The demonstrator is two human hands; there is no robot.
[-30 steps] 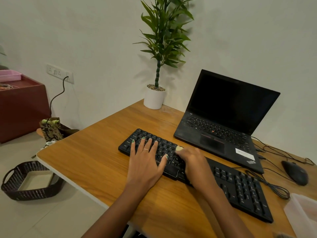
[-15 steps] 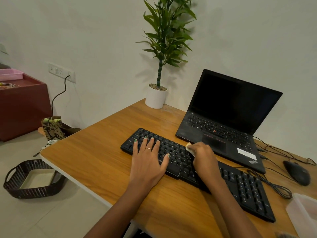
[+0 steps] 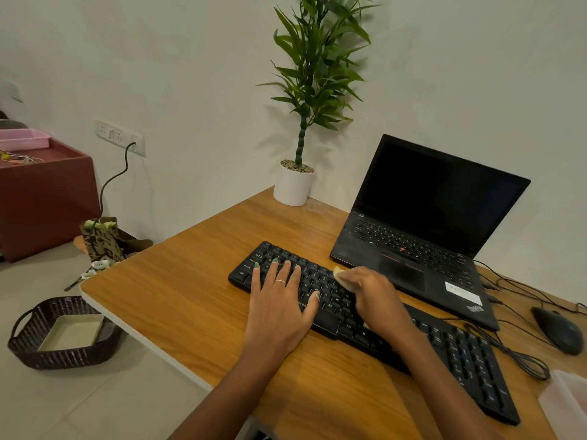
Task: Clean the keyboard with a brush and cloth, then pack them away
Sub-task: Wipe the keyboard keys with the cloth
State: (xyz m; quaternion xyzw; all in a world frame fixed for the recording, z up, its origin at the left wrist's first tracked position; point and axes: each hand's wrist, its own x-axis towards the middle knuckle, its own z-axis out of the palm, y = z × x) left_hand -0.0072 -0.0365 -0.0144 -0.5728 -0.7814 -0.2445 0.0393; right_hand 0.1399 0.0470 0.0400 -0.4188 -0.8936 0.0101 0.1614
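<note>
Wooden desk against a pale wall carries a black keyboard lying diagonally near its front edge. Left hand rests flat on the keyboard's left end, fingers straight and spread; right hand sits just beside it over the middle keys, fingers curled and pinching a pale cloth against the keys. Behind the keyboard: open ThinkPad laptop, screen dark; potted plant at the wall; black mouse to the right; woven basket on the floor.
</note>
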